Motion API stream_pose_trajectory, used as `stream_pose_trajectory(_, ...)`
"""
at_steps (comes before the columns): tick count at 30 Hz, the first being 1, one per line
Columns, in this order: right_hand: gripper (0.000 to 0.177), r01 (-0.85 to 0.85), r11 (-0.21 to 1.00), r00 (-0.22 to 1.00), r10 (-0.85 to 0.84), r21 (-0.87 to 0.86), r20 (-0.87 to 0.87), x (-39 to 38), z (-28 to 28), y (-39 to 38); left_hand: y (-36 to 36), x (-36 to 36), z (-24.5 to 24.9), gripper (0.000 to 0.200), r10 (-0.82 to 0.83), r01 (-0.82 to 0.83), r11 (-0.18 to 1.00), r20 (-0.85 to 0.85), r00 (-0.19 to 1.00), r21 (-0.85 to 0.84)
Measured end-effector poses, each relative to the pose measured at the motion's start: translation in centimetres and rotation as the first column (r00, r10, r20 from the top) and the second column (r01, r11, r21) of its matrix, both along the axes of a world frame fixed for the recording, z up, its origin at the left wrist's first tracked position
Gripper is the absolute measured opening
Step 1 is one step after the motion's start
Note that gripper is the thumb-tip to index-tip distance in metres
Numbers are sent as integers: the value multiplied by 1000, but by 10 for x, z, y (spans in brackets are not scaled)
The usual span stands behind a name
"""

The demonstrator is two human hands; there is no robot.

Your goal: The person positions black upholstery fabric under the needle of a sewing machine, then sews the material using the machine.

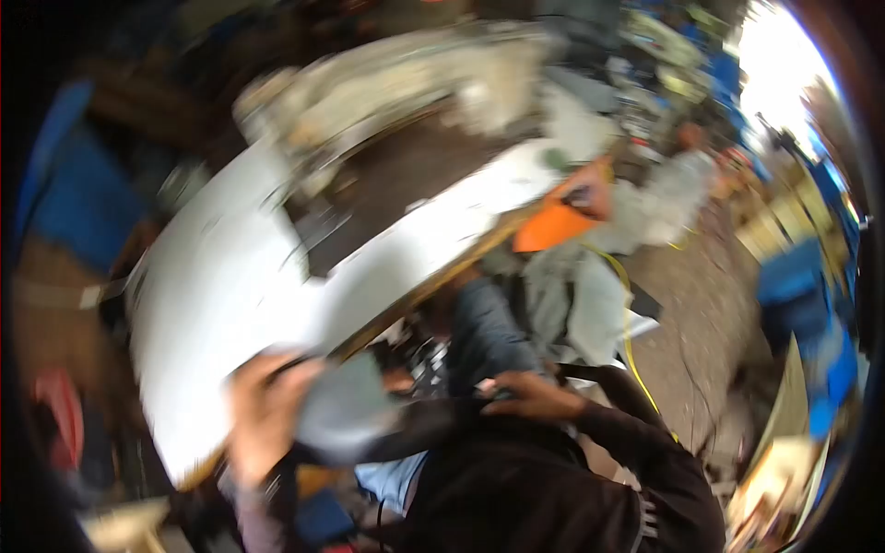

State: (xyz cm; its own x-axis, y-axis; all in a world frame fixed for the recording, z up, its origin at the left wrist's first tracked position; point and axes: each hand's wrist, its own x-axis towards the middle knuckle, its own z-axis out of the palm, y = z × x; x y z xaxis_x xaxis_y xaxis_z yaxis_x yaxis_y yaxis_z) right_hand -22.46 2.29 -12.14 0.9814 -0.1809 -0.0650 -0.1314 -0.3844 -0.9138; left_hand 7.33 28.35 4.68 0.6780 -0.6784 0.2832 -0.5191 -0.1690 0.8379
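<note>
Motion blur softens the whole view. My left hand (263,415) is raised at the lower left, in front of the white tabletop, with its fingers bent around a small dark item too smeared to name. Just right of it is a blurred grey object (346,410); whether the hand touches it is unclear. My right hand (535,396) is closed near my body on the end of a black band-like piece (429,424), which stretches leftward towards the grey object.
A white table (212,286) with a brown opening or panel (406,175) stands ahead. Beyond lies a pale, bulky bundle (396,83). An orange piece (562,217) hangs at the table's right edge. Plastic bags (668,198) and a yellow cable (631,346) lie on the floor.
</note>
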Motion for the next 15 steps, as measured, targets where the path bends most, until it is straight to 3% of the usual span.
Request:
stream_pose_trajectory(1, 35, 81, 995, 966, -64, 55, -251, -7, 18, -4, -29, -8, -1, 21, -159, 173, 979, -130, 979, 104)
stream_pose_trajectory(2, 31, 159, 985, 968, -142, 67, -205, -12, 21, -10, -47, -9, -10, 24, -220, 258, 940, -180, 959, 222)
stream_pose_trajectory(3, 27, 258, 963, 956, -244, 72, -162, -9, 24, -14, -58, -14, -22, 26, -299, 339, 928, -235, 925, 152)
stream_pose_trajectory(5, 20, 318, 936, 942, -293, 151, -166, 7, 74, -11, -72, -25, -29, 23, -359, 390, 918, -262, 896, 75)
stream_pose_trajectory(7, 18, 267, 912, 957, -212, 312, -198, 19, 94, -11, -73, -33, -26, 22, -340, 404, 912, -429, 837, 64)
stream_pose_trajectory(10, 17, 141, 845, 982, -53, 516, -183, 53, 116, 8, -65, -33, -35, 19, -371, 412, 911, -424, 826, 7)
stream_pose_trajectory(15, 24, -12, 756, 988, 108, 655, -107, 83, 105, 21, -52, -32, -41, 24, -380, 426, 905, -452, 807, -1)
